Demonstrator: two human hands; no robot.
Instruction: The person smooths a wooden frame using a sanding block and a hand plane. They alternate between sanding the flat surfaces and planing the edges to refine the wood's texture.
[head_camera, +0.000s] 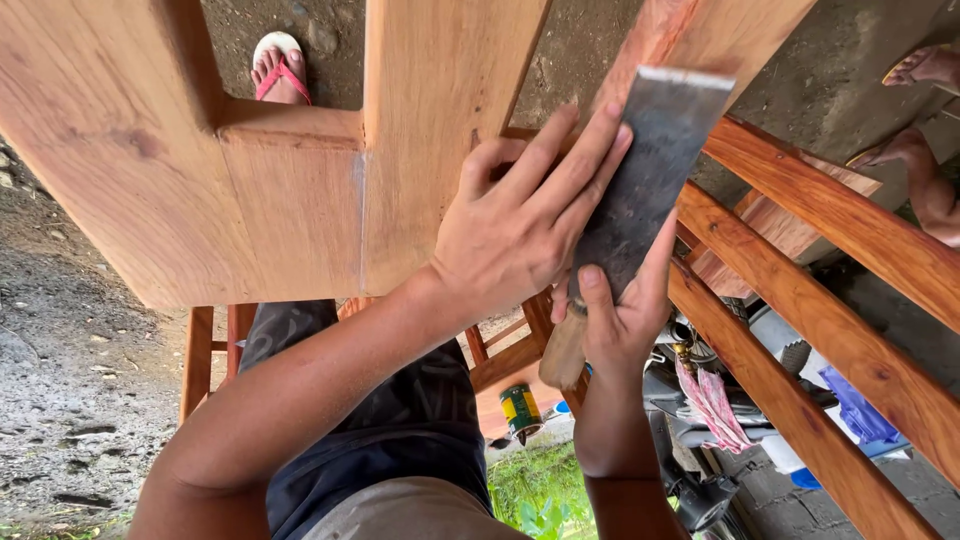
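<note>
Against the pale, glued wooden frame joint (350, 190), both hands hold a broad, flat grey steel chisel blade (645, 180): left hand (520, 225) fingers flat on it, right hand (620, 320) closed around its wooden handle. Steady, shallow pressure seems best.

Items in view, placed relative to the hands:

- Foot in a pink flip-flop (277, 68): far above and left, on bare ground.
- Another person's bare legs and sandalled foot (925, 120): well to the right, upper corner.
- Reddish wooden rails (820, 350): just right, running diagonally downward.
- Green can (520, 410): below, between the forearms.
- Pink striped cloth (712, 402): below right.
- Blue rag (858, 408): farther right.
- Gravel ground (70, 370): far left.
- Green plants (540, 495): bottom centre.
</note>
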